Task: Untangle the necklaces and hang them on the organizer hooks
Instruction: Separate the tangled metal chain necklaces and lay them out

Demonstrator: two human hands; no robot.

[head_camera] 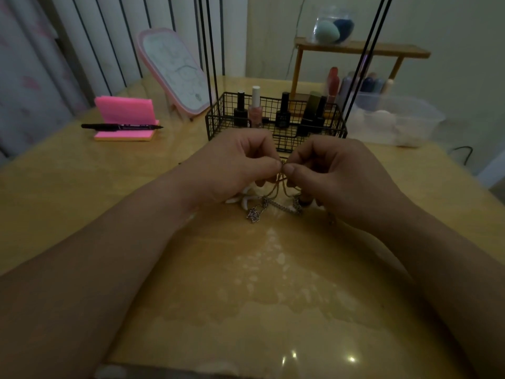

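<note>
Table (273, 283): glossy, smooth wood-look top; necklaces (273, 206): shiny metal chain; basket (273, 132): matt black wire; tub (404, 119): translucent plastic.

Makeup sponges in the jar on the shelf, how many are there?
2, both in the clear jar on the wooden shelf: a teal sponge at left, a dark blue sponge at right, partly behind it. More could be hidden.

A glossy yellow wooden table (191, 283) fills the view. At its centre lies a tangle of necklaces (276, 207). A pink note pad (124, 110) sits at 10 o'clock and a pink-framed stand (175, 72) at 11. A black wire basket (216, 124) stands at 12, a small wooden shelf (297, 69) at 1, and a clear plastic box (410, 119) at 2.
</note>
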